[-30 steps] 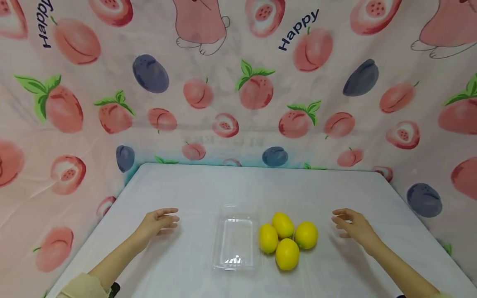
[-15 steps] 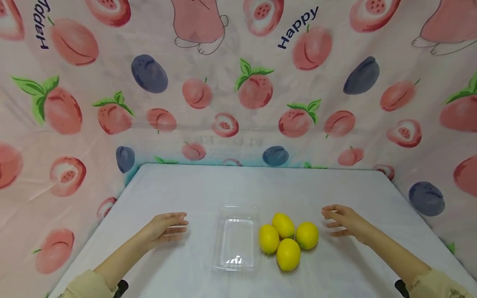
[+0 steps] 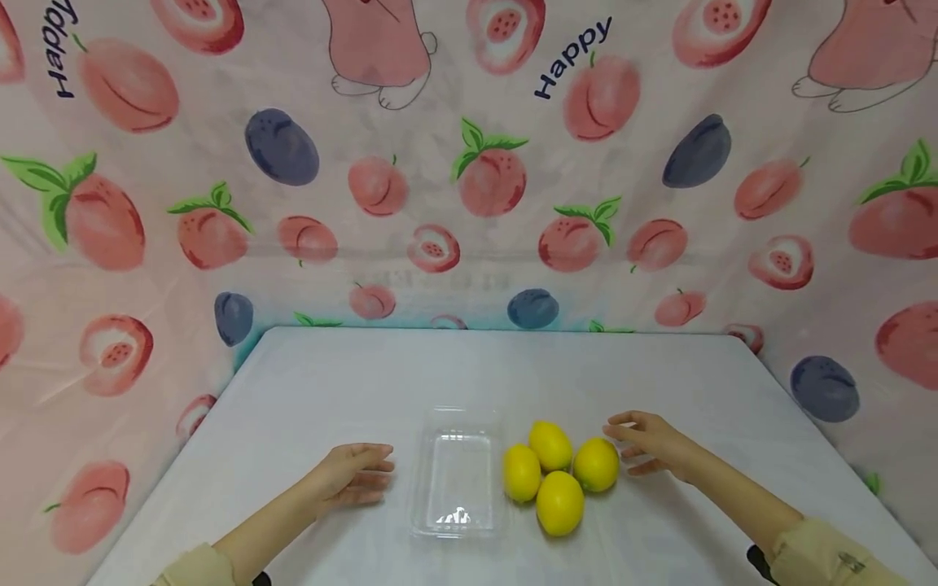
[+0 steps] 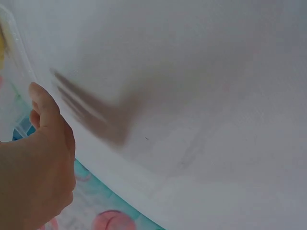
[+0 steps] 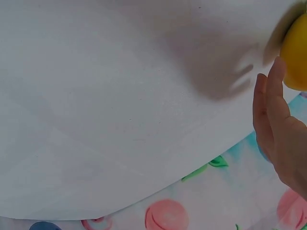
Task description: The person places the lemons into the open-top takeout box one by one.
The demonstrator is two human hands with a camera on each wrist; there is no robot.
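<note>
A clear plastic box [image 3: 423, 480] lies on the white table, seen from above in the head view. Just right of it, several yellow lemons [image 3: 560, 504] sit in a tight cluster. My left hand [image 3: 350, 476] hovers left of the box, fingers extended toward it and holding nothing. On the other side my right hand [image 3: 652, 443] is beside the rightmost lemon [image 3: 597, 465], fingers relaxed, with nothing in it. In the right wrist view, the fingertips overlap the edge of that lemon [image 5: 296, 57]. The box's edge [image 4: 21, 45] shows at the left of the left wrist view.
The white table [image 3: 513, 366] reaches back to a pink curtain [image 3: 410, 163] printed with peaches and plums. The curtain also hangs along both sides. Beige sleeves [image 3: 828, 553] and dark wrist straps show on the forearms.
Both hands have moved inward: the left one rightward toward the box and a little nearer, the right one leftward up to the lemons. The box and lemons stay put while the head view shifts slightly.
</note>
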